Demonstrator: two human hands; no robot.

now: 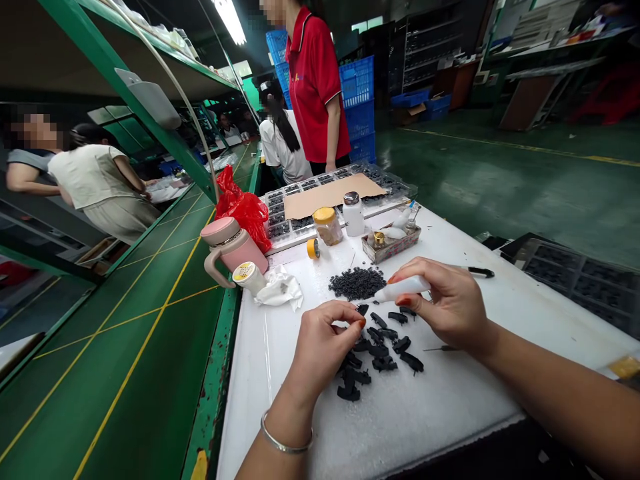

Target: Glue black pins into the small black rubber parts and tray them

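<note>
My right hand [450, 303] is closed round a small white squeeze bottle [407, 288], its narrow tip pointing left over the white tabletop. Between the thumb and forefinger of my left hand [323, 340] is a small black part [363, 309], mostly hidden by the fingers. The bottle's tip is just right of this part, apart from it. Below and between my hands lie several curved black plastic pieces [384, 363] with thin pins. Behind them is a heap of tiny black rings [356, 283]. A thin metal tool [443, 349] lies under my right wrist.
At the back stand a pink mug [235, 243], a yellow-lidded jar [327, 227], a pump bottle [353, 215] and a small box [391, 243]. Behind are compartment trays [280, 230] with cardboard [333, 195] on top. A green conveyor [150, 347] runs along the left; a person in red [317, 87] stands beyond.
</note>
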